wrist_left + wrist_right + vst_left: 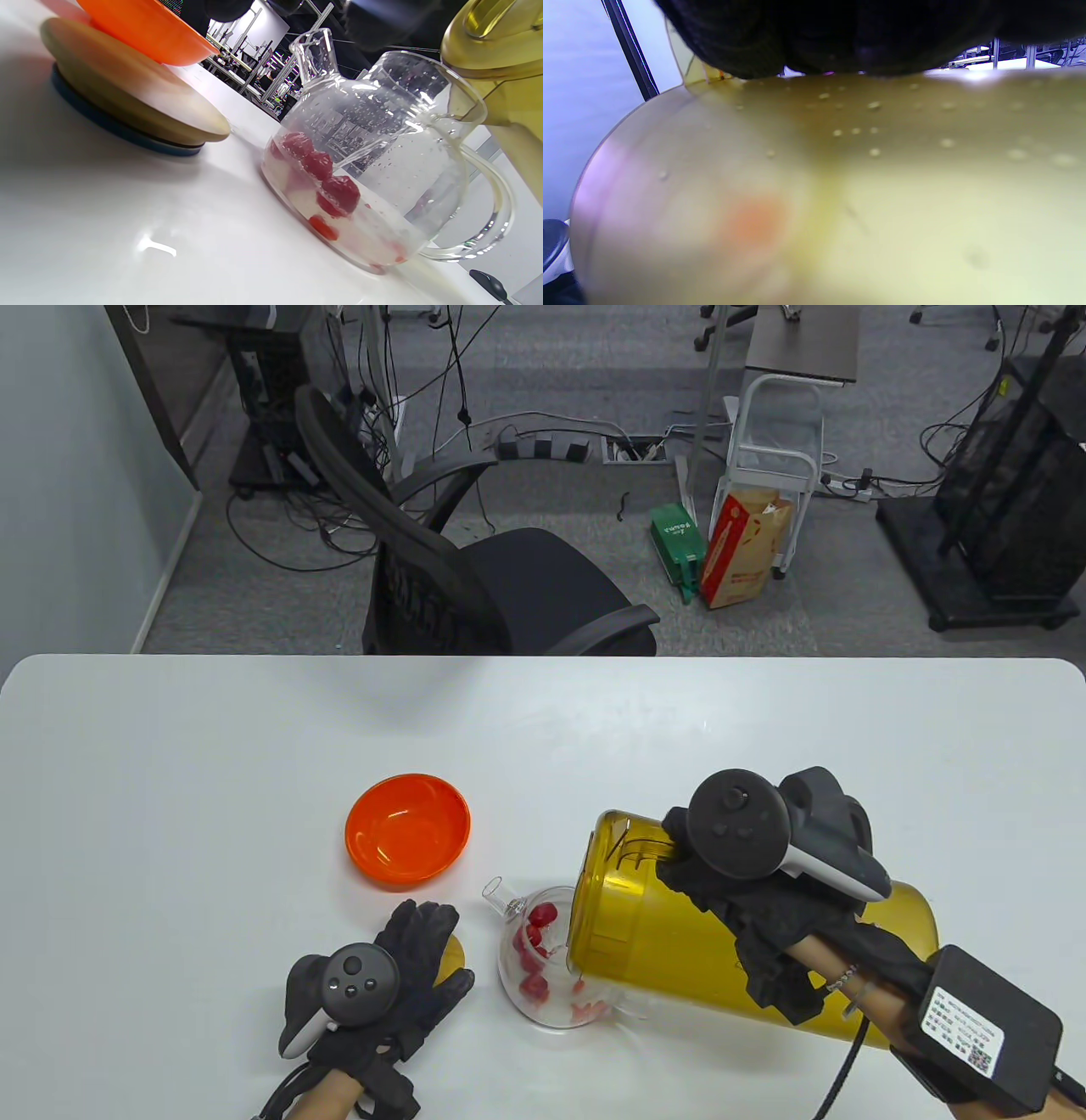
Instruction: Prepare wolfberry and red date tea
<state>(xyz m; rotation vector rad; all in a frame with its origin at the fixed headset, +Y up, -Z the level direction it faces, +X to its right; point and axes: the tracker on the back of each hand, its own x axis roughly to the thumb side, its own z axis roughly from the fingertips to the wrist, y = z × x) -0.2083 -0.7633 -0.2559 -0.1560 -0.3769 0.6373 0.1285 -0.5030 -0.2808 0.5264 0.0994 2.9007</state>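
Observation:
A glass teapot [551, 963] stands on the white table with several red dates [536, 929] in it. In the left wrist view the teapot [373, 161] has droplets on its walls and a shallow layer of water around the dates [335, 188]. My right hand [721, 899] grips a large yellow see-through jug [679, 933], tipped on its side with its mouth over the teapot's opening. The jug fills the right wrist view [840, 190]. My left hand [407, 963] lies flat, fingers spread, over a wooden lid [456, 952] left of the teapot.
An empty orange bowl [407, 830] sits behind the left hand. In the left wrist view the bowl [144, 29] is just behind the wooden lid [127, 106]. A black office chair [475, 585] stands beyond the table's far edge.

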